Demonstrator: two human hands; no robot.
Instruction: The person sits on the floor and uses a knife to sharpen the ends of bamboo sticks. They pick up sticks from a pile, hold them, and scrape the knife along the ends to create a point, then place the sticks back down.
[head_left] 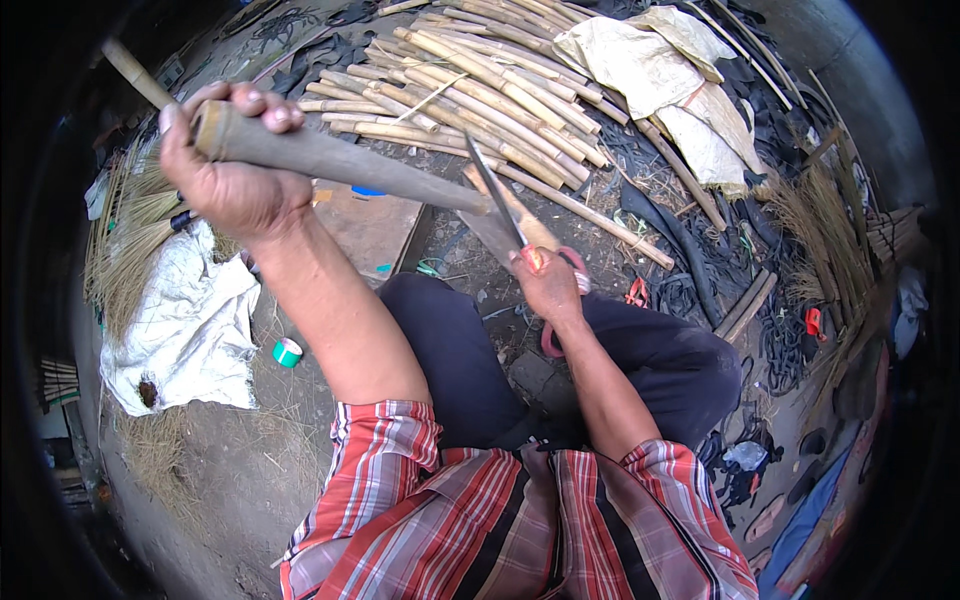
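Floor (240, 470) of dusty grey spreads out under everything. On it, ahead of the person, lies a broad heap of cut bamboo poles (500, 90), most of them lying roughly side by side. The person's red-and-grey plaid shirt (470, 530) and dark trousers (450, 330) come into view below, knees bent. Over the right side of the heap drapes a cream woven sack (665, 80), and a crumpled white woven sack (185, 320) lies at left beside bundles of thin straw-coloured bristles (140, 220). Dark strips (680, 250) are strewn at right. A brown board (365, 225) lies in front of the person, beyond the left forearm.

Above the board, a grey tapering tube (340, 165) is held up in the air, its wide end at upper left, its narrow end beside the blades of red-handled scissors (497, 190). Whether blade and tube touch, I cannot tell. The hands are well apart: the left hand (235, 190) has its fingers curled around the tube near the wide end, while the right hand (550, 285) is clasped around the scissors' handles. Smallest, a green-and-white tape roll (287, 352) sits on the floor left of the knees.
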